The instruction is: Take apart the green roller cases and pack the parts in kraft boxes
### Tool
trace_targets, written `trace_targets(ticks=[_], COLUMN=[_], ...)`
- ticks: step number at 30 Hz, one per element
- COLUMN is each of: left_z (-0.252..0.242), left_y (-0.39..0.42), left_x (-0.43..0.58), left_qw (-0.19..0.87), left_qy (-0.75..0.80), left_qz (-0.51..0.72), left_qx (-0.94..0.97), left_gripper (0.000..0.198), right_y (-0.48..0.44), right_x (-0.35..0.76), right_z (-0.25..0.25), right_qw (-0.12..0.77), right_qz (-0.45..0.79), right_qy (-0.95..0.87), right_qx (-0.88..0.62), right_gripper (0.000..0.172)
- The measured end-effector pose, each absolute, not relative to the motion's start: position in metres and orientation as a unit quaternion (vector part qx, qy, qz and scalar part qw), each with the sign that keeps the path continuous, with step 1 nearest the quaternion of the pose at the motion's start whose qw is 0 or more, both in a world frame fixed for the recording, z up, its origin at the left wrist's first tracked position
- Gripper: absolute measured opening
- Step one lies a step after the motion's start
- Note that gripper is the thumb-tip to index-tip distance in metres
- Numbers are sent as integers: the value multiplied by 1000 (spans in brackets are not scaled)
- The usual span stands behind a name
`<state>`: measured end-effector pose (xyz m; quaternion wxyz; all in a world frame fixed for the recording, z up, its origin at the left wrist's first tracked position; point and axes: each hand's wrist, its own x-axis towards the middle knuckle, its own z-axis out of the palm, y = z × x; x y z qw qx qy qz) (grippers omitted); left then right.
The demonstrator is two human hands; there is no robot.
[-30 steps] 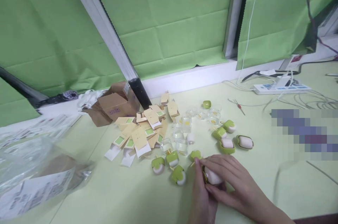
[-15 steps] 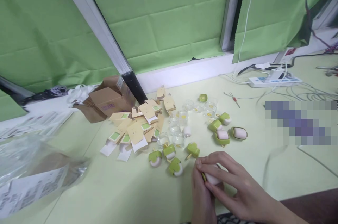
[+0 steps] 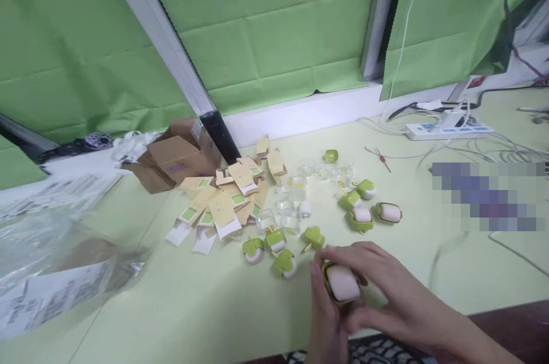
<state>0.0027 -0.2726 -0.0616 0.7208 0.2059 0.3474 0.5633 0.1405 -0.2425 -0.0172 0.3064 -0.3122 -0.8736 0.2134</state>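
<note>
Low in the middle of the view, both my hands grip one small green roller with a white drum [image 3: 342,283]. My left hand [image 3: 326,318] holds it from below and the left. My right hand [image 3: 386,295] wraps over it from the right, fingers curled round its far side. Just beyond the hands lie three more green rollers [image 3: 274,249]. Further right rests another group of green and white rollers [image 3: 364,209]. Clear plastic caps [image 3: 295,198] lie scattered between the two groups.
A heap of brown cards with green squares [image 3: 223,204] lies left of the caps, by a torn cardboard box [image 3: 175,161]. A clear plastic bag [image 3: 55,272] fills the left. A power strip [image 3: 446,130] with cables sits far right. Green cloth covers the wall.
The roller has turned in my hands, so its white drum now faces up and shows plainly. My right fingers have spread a little around it. The view shifted slightly.
</note>
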Motion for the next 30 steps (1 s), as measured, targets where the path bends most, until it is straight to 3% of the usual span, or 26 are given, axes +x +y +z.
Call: trace_targets(ticks=[2,5,10,18,22,30], left_z=[-53,-43,-46,-50,-43,-51], left_y=[-274,-275,-276,-279,-281,-281], left_x=[3,4,1,7,9,14], left_qw=[723,733,749,724,720,671], left_qy=[322,302,308,332,336,372], left_qz=[570,553,516,540,546,578], left_qx=[222,256,278,272,267,277], left_gripper=[51,44,38,49,47,46], right_y=[-241,-239,-244,-255,-256,-255], right_x=[147,155,159,152,152,140], right_z=[-16,-13,-10,-15,-11,-18], right_qw=[314,315,300,358,331,351], right_qz=[254,273,280,229,229,132], right_qy=[-854,-853,-855,-849,-863,-880], right_qx=[-328,-314,-316,-313,-306,-292], right_gripper=[66,46,48,33,24,31])
